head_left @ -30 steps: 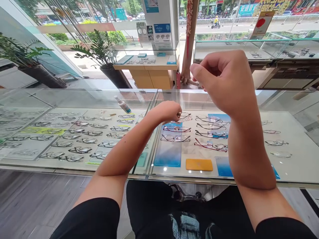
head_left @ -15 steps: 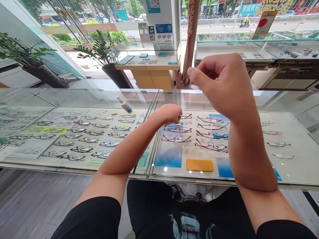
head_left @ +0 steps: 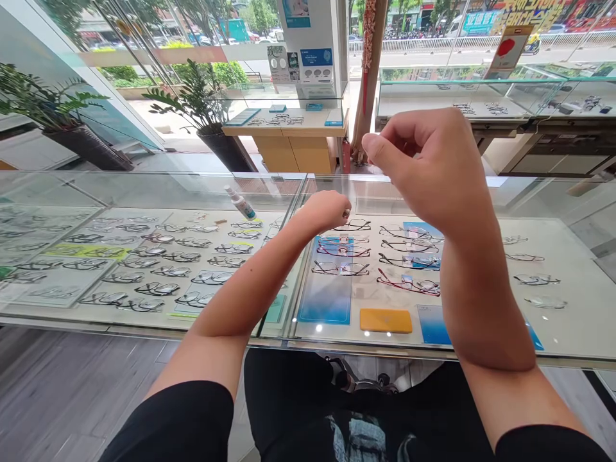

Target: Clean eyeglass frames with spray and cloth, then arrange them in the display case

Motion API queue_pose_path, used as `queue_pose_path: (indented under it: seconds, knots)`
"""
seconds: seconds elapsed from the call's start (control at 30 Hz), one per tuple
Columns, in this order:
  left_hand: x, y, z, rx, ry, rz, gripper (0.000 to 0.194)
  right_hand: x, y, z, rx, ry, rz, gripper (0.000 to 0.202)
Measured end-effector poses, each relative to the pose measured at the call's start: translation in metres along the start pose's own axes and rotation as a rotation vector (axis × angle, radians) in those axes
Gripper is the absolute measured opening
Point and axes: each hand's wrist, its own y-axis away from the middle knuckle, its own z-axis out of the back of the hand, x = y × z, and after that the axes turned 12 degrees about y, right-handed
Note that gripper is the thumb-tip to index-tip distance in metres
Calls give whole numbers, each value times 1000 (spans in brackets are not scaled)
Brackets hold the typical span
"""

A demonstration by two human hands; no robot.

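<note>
My left hand is held over the glass display case, its fingers curled into a fist. A small dark spot shows at its finger end, too small to name. Behind and below that hand lie eyeglasses in rows under the glass. Higher up and to the right, my right hand is raised with its wrist bent. Its thumb and curled fingers come together, and whatever may be between the tips is hidden. An orange-yellow glasses case lies inside the display, below both hands.
A spray bottle stands at the left rear of the case. Beyond are potted plants, a wooden cabinet and another glass counter by the window. Blue cards lie under the glass.
My left hand has risen slightly, showing more of the eyeglasses below it. My right hand stays almost in place, still curled. Outside, a rider has moved right.
</note>
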Motion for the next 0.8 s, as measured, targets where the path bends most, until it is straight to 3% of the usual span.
queue_pose_path:
  seconds: [0.33,0.43,0.63,0.8]
  knots:
    - [8,-12,-13,64,46,24,26,0,1,-1,-21,-41,38,45]
    - [14,-14,-12,37,104,-4,25,0,2,-1,4,-37,46,48]
    - [30,0,15,-287,522,-91,18,-5,2,1,22,-90,56,43]
    - [21,24,43,-568,920,-151,28,-8,1,-1,34,-137,18,39]
